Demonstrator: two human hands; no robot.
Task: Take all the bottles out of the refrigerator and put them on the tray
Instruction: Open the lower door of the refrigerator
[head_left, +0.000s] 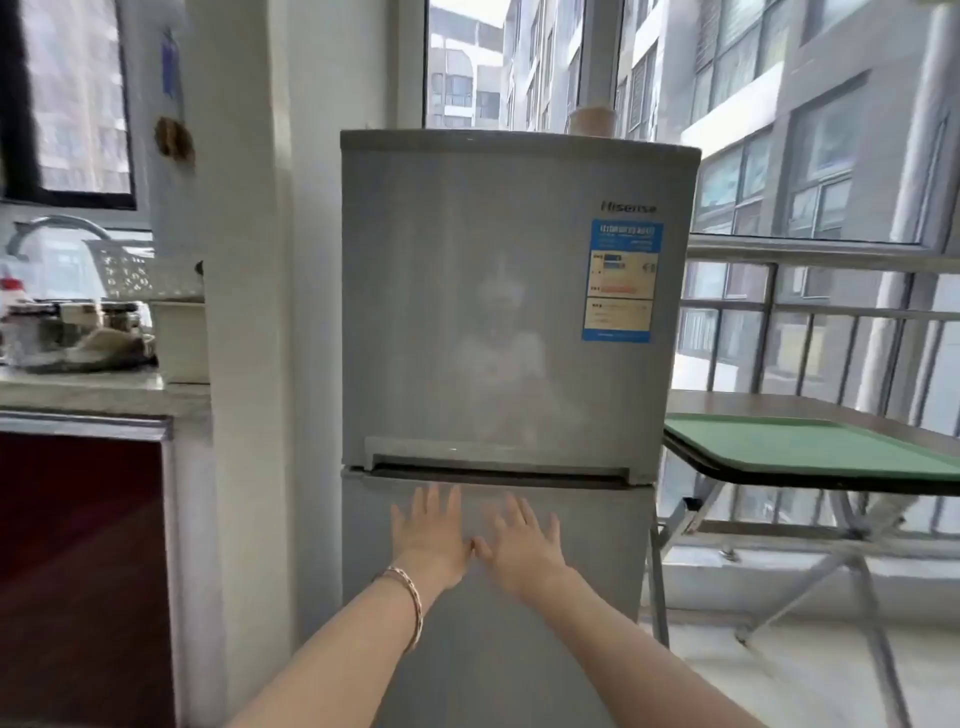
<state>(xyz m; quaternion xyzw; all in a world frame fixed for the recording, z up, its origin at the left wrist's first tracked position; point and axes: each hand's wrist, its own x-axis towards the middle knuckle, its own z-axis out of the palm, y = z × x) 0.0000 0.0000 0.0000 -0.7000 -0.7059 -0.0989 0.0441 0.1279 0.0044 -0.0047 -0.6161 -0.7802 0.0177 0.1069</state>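
While both doors of the refrigerator (498, 312) are shut, hiding any bottles, the left hand (431, 535) and right hand (522, 545) hover spread and empty before its lower door. Opening comes next; the green tray (810, 447) waits on the desk (779, 402) to its right.

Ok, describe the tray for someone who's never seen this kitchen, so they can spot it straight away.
Find the tall grey refrigerator in front of the window. To its right stands a folding table on metal legs, by the balcony railing. The tray lies flat on that tabletop: the only green thing there, wide and shallow, with nothing on it.
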